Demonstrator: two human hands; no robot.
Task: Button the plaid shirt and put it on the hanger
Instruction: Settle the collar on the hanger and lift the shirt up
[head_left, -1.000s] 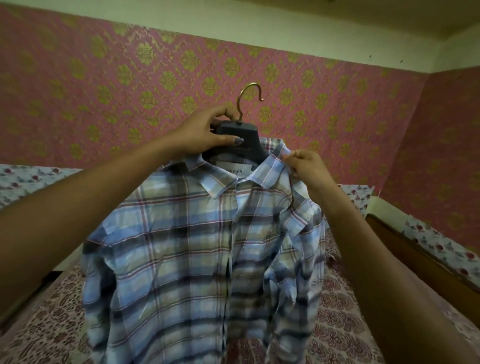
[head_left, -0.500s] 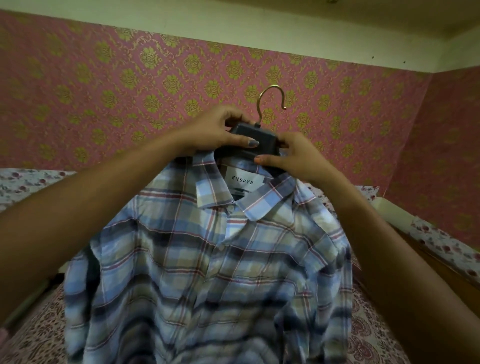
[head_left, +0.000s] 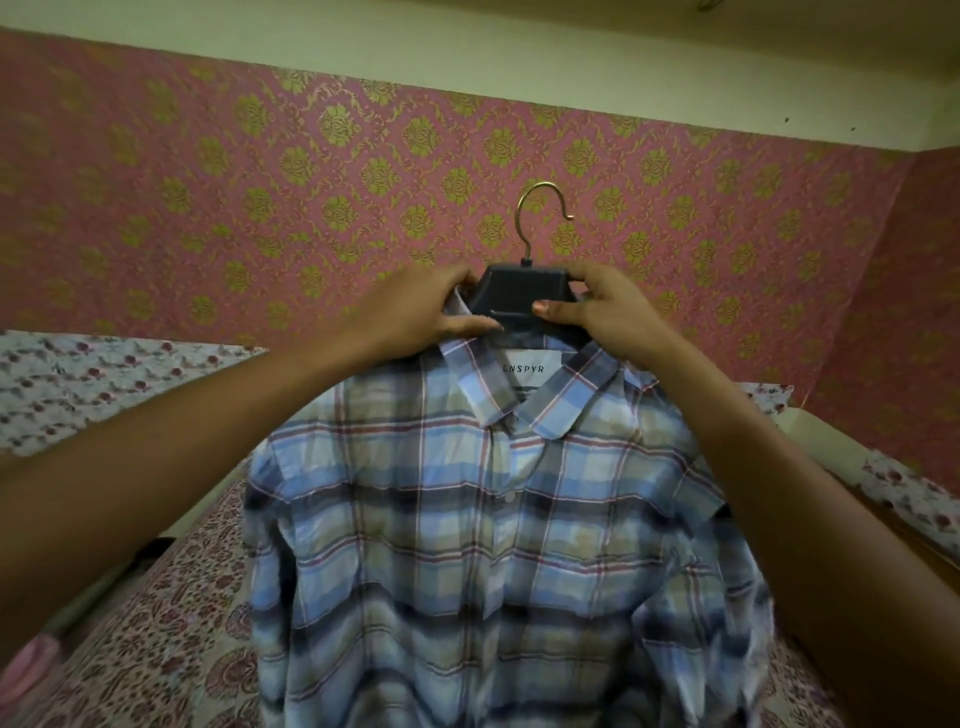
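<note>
Plaid shirt (head_left: 467, 545): hangs on the hanger, held up in the air in front of the person; the front faces the person; blue, beige and dark checks with thin red lines
Hanger (head_left: 519, 291): dark body rising above the neck opening; its shoulders are hidden inside the shirt
Hook (head_left: 540, 208): brass-coloured; stands upright above the hanger body; catches on nothing
Left hand (head_left: 415, 317): grasps the collar edge at the left side of the hanger body; fingers curled over the top; thumb laid along the collar fold
Right hand (head_left: 608, 317): grasps the right side of the hanger body; thumb pressed on its front face; fingers wrapped over the top
Collar (head_left: 519, 410): folded down; both tips meet at the throat
Neck label (head_left: 523, 370): white; reads ENSPYR; visible inside the neck opening, just below the hanger body
Placket: closed down the middle; one pale button (head_left: 506, 499) is visible on the chest; the lower part is blurred, so the other buttons cannot be judged
Sleeves: hang down at both sides; the right one is partly behind the person's right forearm
Wall (head_left: 208, 208): pink paper with gold-green medallions; behind the shirt
Bed cover (head_left: 171, 649): red-and-cream print; below the shirt
Floral cloth (head_left: 78, 384): pale with red flowers; along the wall at left
</note>
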